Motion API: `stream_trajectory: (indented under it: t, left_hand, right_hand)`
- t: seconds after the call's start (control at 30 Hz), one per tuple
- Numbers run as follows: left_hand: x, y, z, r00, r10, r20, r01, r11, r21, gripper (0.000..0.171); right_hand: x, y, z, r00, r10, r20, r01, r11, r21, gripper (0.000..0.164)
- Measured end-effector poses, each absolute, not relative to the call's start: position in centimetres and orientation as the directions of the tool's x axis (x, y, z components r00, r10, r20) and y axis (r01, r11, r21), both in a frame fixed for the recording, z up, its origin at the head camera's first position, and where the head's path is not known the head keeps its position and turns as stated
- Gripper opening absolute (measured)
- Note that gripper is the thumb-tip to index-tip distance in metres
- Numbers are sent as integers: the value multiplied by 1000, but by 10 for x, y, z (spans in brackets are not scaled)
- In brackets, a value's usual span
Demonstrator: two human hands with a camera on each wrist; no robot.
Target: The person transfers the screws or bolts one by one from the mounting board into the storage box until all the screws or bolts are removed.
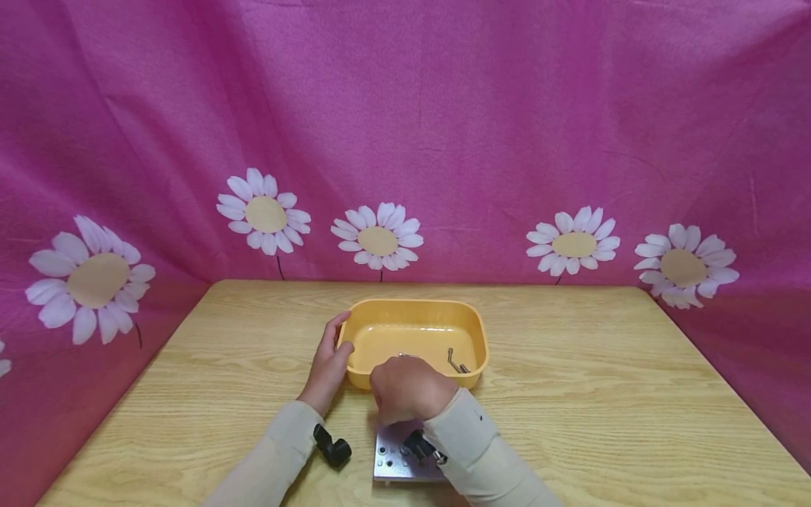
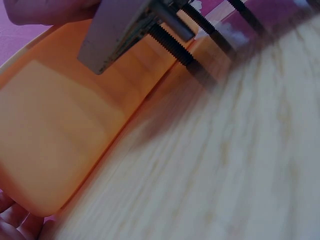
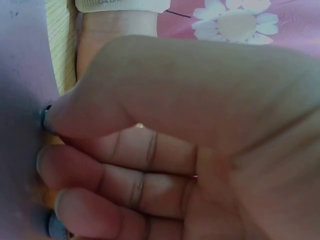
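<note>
My left hand (image 1: 327,370) grips the left side of a yellow plastic bin (image 1: 415,305), thumb over the rim and fingers outside. Its fingertips (image 2: 17,220) show at the bin's corner in the left wrist view. Just in front of the bin is a metal plate (image 1: 389,466) with holes, partly hidden by my right forearm. Threaded bolts (image 2: 171,45) stick out beneath it. My right hand (image 1: 408,389) is over the plate's far part, fingers curled. In the right wrist view its thumb and index finger pinch a small metal bolt (image 3: 46,118) at the plate; another bolt head (image 3: 57,227) stands nearby.
Thin metal pieces (image 1: 453,360) lie in the bin's right part, one of them bent. All stands on a wood-grain table (image 1: 602,394). A pink curtain (image 1: 469,141) with daisies hangs behind and at both sides. Black wrist cameras (image 1: 332,448) sit on both sleeves.
</note>
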State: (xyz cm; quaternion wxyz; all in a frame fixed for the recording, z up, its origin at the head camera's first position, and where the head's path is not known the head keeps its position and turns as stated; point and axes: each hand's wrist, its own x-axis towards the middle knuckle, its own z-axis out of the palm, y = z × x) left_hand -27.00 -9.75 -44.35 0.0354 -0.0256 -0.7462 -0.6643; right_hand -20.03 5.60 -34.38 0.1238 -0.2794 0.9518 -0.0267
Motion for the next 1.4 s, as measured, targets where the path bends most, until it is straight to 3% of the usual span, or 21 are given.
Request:
stream_trajectory:
  t: [0.77, 1.4]
  left_hand:
    - [-270, -98, -443, -999, -14, 39, 37, 130, 991, 54]
    - [-269, -96, -443, -998, -26, 49, 45, 137, 990, 56]
  right_hand:
    - [-198, 51, -345, -821, -511, -254, -516, 855, -53, 25]
    - [-198, 51, -346, -831, -499, -246, -498, 864, -69, 28]
